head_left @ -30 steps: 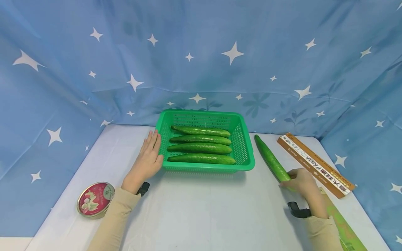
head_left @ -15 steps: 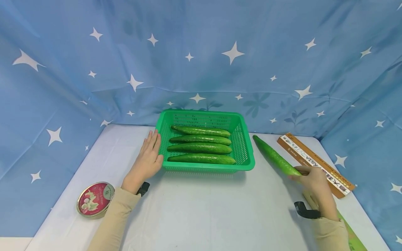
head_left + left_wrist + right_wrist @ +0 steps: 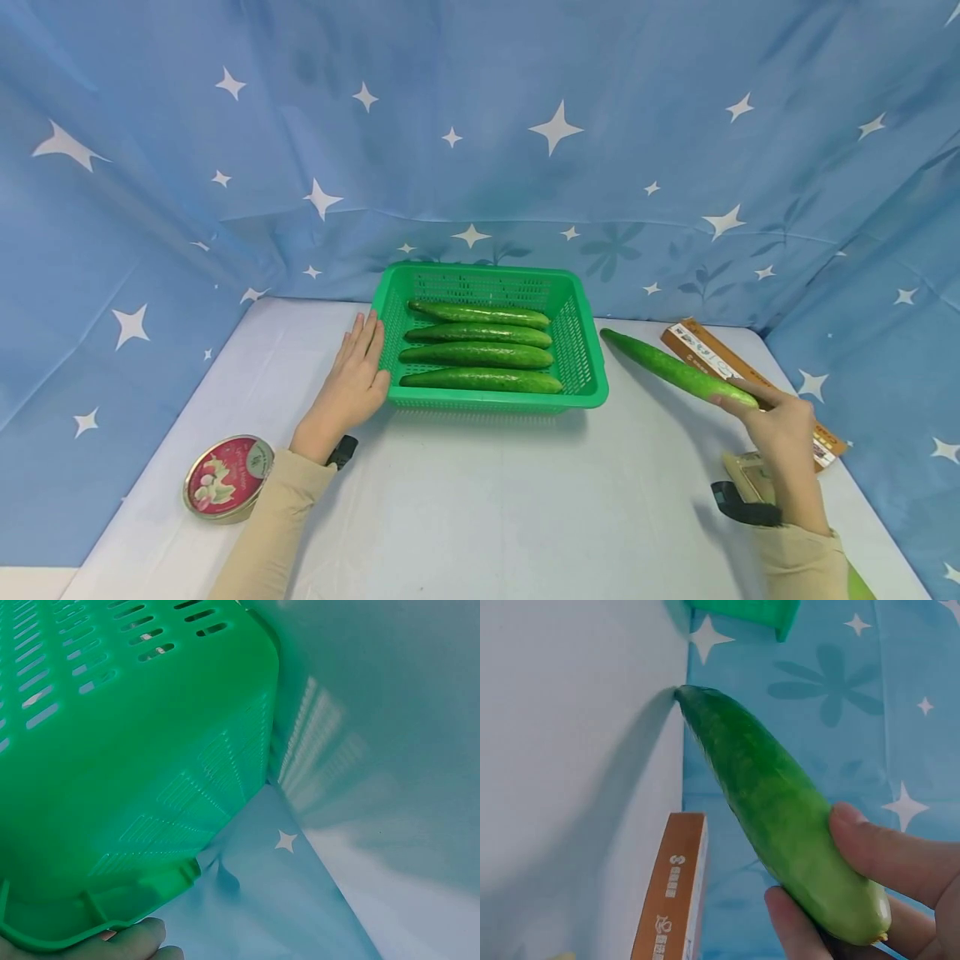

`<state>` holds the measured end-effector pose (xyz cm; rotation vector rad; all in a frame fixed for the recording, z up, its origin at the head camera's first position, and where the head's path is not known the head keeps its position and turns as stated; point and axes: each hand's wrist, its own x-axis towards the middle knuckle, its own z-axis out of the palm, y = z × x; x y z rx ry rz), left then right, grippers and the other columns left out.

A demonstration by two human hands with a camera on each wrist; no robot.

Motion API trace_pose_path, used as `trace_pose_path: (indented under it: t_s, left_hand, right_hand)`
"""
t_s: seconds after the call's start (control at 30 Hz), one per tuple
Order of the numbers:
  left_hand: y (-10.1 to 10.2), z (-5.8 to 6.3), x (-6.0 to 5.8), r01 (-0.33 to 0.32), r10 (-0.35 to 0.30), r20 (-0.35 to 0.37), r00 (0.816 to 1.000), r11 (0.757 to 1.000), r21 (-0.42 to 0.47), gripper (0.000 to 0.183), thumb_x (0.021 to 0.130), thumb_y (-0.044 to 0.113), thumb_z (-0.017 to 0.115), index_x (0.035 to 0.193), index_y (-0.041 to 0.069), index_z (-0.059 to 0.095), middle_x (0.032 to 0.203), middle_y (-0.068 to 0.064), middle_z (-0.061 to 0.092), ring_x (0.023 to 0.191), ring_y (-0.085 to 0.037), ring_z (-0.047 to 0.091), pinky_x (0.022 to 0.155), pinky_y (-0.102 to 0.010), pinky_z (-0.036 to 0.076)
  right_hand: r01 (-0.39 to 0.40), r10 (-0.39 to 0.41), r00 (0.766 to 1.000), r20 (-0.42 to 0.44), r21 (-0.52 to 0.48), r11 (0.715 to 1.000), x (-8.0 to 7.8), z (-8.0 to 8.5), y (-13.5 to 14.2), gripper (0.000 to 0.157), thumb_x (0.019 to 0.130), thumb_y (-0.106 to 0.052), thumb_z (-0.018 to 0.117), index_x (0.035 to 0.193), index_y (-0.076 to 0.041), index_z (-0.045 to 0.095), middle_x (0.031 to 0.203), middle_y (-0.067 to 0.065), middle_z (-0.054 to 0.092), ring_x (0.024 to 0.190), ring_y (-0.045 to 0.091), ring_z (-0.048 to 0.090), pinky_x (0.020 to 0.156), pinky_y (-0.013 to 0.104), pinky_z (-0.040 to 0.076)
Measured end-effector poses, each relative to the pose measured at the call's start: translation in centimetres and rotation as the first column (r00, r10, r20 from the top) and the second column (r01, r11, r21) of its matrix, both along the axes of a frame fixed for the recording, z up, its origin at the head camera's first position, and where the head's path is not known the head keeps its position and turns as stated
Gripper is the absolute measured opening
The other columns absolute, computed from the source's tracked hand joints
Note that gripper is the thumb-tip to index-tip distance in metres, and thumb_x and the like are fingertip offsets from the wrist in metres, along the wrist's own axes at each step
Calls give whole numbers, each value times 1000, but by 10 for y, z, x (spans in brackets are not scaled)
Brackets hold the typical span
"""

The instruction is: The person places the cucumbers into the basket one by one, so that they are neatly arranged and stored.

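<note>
My right hand (image 3: pixel 780 429) pinches the near, paler end of a cucumber (image 3: pixel 675 371) between thumb and fingers. In the right wrist view the cucumber (image 3: pixel 772 802) slants away from the thumb, its dark tip at the tabletop and its near end raised. Against the left side of a green plastic basket (image 3: pixel 487 400) rests my left hand (image 3: pixel 351 379), fingers straight. Several cucumbers lie side by side inside the basket, such as the front cucumber (image 3: pixel 480 380). The left wrist view shows the basket's slotted wall (image 3: pixel 150 765) and fingertips (image 3: pixel 142 937) at its rim.
A brown pasta box (image 3: pixel 705 350) lies at the right, partly behind the right hand. Beneath the right forearm sits a green and tan package (image 3: pixel 742 471). A round red-lidded tin (image 3: pixel 228 475) stands at the left. Blue starry cloth (image 3: pixel 480 167) hangs behind the white table (image 3: pixel 480 517).
My right hand has moved right and up, lifting the near end of the cucumber and swinging it to the right. The left hand and the basket have stayed in place.
</note>
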<state>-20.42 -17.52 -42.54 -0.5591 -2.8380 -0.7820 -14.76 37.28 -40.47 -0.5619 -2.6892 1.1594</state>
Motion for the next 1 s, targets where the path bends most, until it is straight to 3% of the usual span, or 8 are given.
trace_pose_path:
  t_s: [0.17, 0.27, 0.4, 0.6, 0.73, 0.87, 1.0]
  left_hand:
    - [-1, -1, -2, 2, -2, 10, 1000, 1000, -3, 63, 98, 11, 32, 155, -9, 12, 164, -21, 0, 151, -35, -9, 121, -52, 0]
    - [0, -1, -2, 2, -2, 17, 1000, 1000, -6, 63, 99, 11, 32, 155, -8, 12, 165, -20, -1, 151, -34, -9, 121, -51, 0]
    - [-1, -2, -2, 3, -3, 21, 1000, 1000, -8, 63, 99, 12, 32, 156, -8, 11, 165, -20, -2, 151, -34, -10, 121, -51, 0]
    - [-2, -3, -3, 5, -5, 21, 1000, 1000, -13, 62, 99, 12, 31, 155, -8, 12, 165, -20, -2, 150, -38, -7, 121, -52, 0]
    - [-2, -2, -3, 6, -5, 17, 1000, 1000, -13, 63, 99, 11, 32, 155, -8, 12, 164, -21, -1, 150, -38, -7, 121, -52, 0]
    - [-2, -2, -3, 5, -5, 16, 1000, 1000, -13, 63, 99, 12, 32, 155, -8, 12, 164, -21, -1, 150, -38, -7, 121, -52, 0]
    - [-2, -1, -2, 5, -5, 14, 1000, 1000, -10, 63, 99, 12, 32, 155, -8, 12, 164, -21, -1, 150, -39, -6, 121, -51, 0]
  right_hand:
    - [22, -23, 1000, -8, -77, 997, 2, 4, 5, 64, 87, -49, 71, 140, -14, 60, 147, 14, 48, 115, 22, 48, 70, 20, 44]
    - [22, -30, 998, -46, -171, 985, 3, 8, 8, 61, 87, -41, 75, 139, -13, 61, 128, -1, 55, 101, 9, 48, 68, 15, 48]
    - [22, -51, 994, -98, -276, 961, 3, 18, 8, 58, 85, -29, 80, 137, -12, 62, 107, -17, 53, 88, 3, 54, 63, 14, 52]
    - [39, -67, 992, -104, -249, 968, -1, 40, -2, 60, 84, -33, 79, 139, -17, 62, 121, -11, 53, 93, 5, 49, 62, 13, 47]
    - [-3, -56, 986, -154, -361, 933, -5, 52, -10, 60, 82, -29, 82, 137, -17, 63, 133, -1, 51, 95, 8, 49, 60, 13, 46]
    - [-94, -18, 971, -239, -450, 888, -10, 62, -20, 60, 81, -22, 83, 136, -11, 64, 128, -3, 54, 99, 9, 54, 68, 11, 51]
    - [-211, 37, 937, -347, -480, 851, -21, 69, -36, 55, 81, -13, 82, 132, -2, 65, 121, -4, 59, 98, 11, 59, 73, 12, 53]
